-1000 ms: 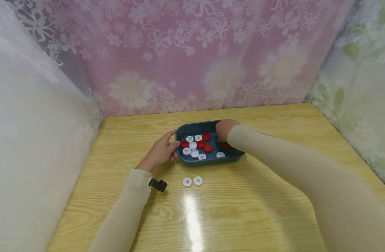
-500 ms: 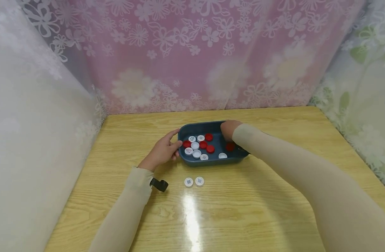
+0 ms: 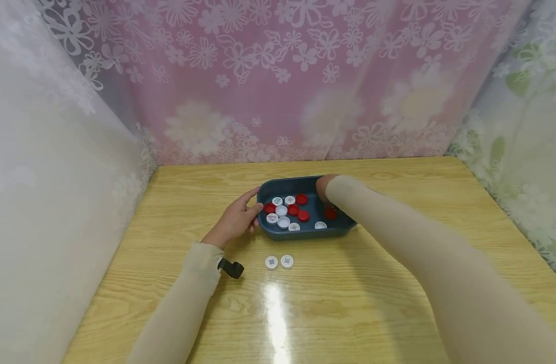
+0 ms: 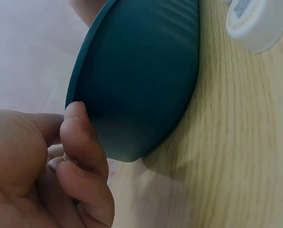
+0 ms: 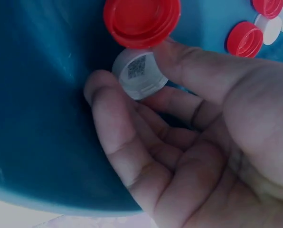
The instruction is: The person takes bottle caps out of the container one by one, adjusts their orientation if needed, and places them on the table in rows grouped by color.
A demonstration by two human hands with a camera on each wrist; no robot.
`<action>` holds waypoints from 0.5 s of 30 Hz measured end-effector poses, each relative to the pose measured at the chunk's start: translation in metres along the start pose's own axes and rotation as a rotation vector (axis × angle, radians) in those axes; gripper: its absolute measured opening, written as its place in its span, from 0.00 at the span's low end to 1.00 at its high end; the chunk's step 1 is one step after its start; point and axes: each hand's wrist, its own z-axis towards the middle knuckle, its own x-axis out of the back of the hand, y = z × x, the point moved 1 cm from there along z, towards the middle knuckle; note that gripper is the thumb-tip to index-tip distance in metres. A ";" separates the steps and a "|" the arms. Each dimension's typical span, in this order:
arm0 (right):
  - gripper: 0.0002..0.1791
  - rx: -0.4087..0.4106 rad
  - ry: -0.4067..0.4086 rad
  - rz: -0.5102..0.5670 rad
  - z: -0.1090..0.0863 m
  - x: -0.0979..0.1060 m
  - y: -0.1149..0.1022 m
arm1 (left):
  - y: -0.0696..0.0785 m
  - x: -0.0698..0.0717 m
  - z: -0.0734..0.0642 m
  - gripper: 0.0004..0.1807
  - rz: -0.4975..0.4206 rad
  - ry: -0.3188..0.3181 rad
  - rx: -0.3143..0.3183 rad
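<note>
In the head view my left hand (image 3: 234,221) holds the left end of a dark blue plastic tray (image 3: 307,234), thumb over the rim. The left wrist view shows its fingers curled against the tray's outer wall (image 4: 141,66). My right hand (image 3: 325,187) reaches down into the tray's right end, mostly hidden there by the sleeve. Seen from the right wrist, its thumb and fingers pinch a white bottle cap (image 5: 139,74) with a dark printed square inside. A red bottle cap (image 5: 141,21) lies right beside it.
Several red and white bottle caps (image 3: 293,210) lie in the tray's left half. Two white caps, one left (image 3: 271,262) and one right (image 3: 287,261), sit on the wooden table (image 3: 350,303) in front. A pink floral curtain (image 3: 278,101) hangs behind.
My right hand has shifted slightly within the tray's right end, and the red cap beside it shows more clearly. The left hand keeps its hold; the head view has drifted a little.
</note>
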 end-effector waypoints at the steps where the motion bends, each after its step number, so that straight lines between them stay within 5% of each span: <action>1: 0.11 -0.005 0.000 0.010 0.000 0.000 -0.001 | 0.000 -0.001 0.000 0.32 0.007 0.006 -0.001; 9: 0.09 0.048 0.065 -0.086 0.005 -0.007 0.009 | 0.004 -0.005 -0.004 0.31 0.009 0.015 -0.002; 15: 0.14 0.200 0.174 0.258 -0.035 0.016 0.009 | 0.007 -0.003 -0.004 0.31 0.041 0.034 0.002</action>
